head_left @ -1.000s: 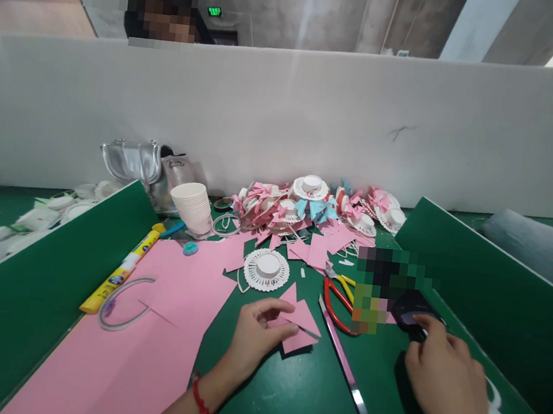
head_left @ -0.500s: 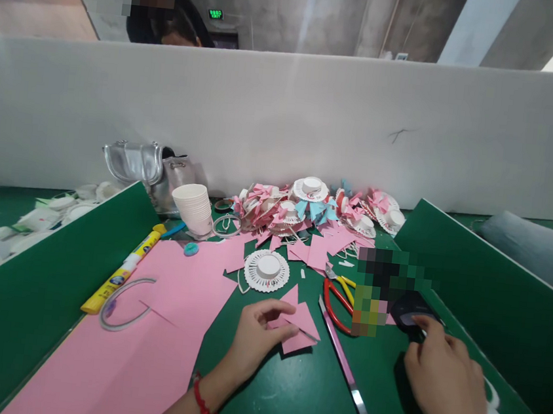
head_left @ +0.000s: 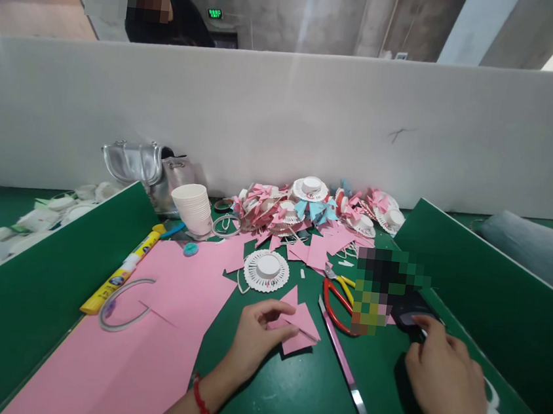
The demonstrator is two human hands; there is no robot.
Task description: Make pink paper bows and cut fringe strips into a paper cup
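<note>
Nested cups (head_left: 195, 211) stand; left hand (head_left: 264, 327) pinches pink paper (head_left: 307, 317).

The word "EXIT" can be read on the lit green sign (head_left: 214, 13) beyond the white partition (head_left: 286, 116); the characters set above it are too small to be made out. Dark print and blue emblems are borne by the yellow tube (head_left: 123, 268) beside the green divider (head_left: 58, 256) on the left, but its wording cannot be read.
</note>
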